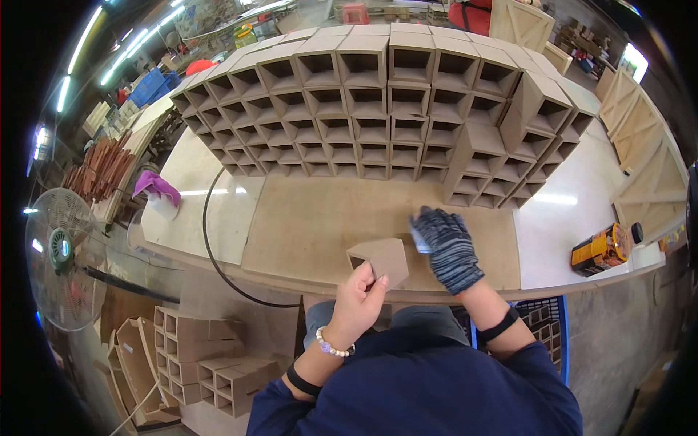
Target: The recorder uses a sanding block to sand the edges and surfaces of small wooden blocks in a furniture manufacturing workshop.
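Note:
My bare left hand (358,299) grips a small brown open-ended square box (390,259) at the table's near edge, with the thumb pressed on its side. To the right, my right hand (449,251) wears a grey and black knit glove and is above the tabletop, apart from the box. Its fingers close on a flat, light blue-white piece (419,240); most of it is hidden, so I cannot tell its kind. Behind both hands rises a wide stack of similar brown boxes (337,129), their square openings facing me.
The wooden table (313,218) spans the front. A black hose (211,218) crosses its left part, near a purple cloth (156,187). At right lies a yellow-black jar (602,251). More boxes (200,341) sit low left beside a fan (62,254); a blue crate (563,338) stands low right.

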Motion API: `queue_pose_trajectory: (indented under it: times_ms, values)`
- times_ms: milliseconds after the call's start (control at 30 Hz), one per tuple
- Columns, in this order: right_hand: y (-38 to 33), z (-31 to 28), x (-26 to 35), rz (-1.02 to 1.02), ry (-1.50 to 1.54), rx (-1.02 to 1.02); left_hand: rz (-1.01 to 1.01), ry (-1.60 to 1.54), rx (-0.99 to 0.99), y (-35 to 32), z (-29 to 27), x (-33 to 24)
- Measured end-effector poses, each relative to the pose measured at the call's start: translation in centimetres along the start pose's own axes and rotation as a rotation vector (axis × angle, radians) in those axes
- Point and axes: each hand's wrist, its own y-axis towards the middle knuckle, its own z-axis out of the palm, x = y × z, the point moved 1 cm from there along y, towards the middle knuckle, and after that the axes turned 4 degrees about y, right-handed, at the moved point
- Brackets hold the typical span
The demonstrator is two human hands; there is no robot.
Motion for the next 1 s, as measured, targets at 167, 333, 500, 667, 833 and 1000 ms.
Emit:
queue_pose_trajectory:
  times_ms: [167,333,500,667,833,1000]
  values:
    - [-0.4,-3.0,4.7,-0.276,0.328,-0.141,0.056,0.091,-0.053,0.5,-0.2,1.7]
    - [-0.6,0.5,1.1,-0.238,0.105,-0.15,0.159,0.316,-0.061,0.0,0.1,0.9]
    - [-0.3,-2.2,6.0,-0.387,0.24,-0.186,0.237,0.476,-0.106,0.1,0.2,1.8]
    - [-0.1,2.1,1.3,-0.225,0.122,-0.119,0.199,0.479,-0.068,-0.2,0.4,1.2]
    - [0.0,-2.1,5.0,-0.214,0.159,-0.009,0.196,0.56,-0.082,-0.6,0.3,2.4]
    - [-0.4,1.9,2.2,-0.271,0.128,-0.096,0.142,0.459,-0.051,-0.6,-0.1,2.0]
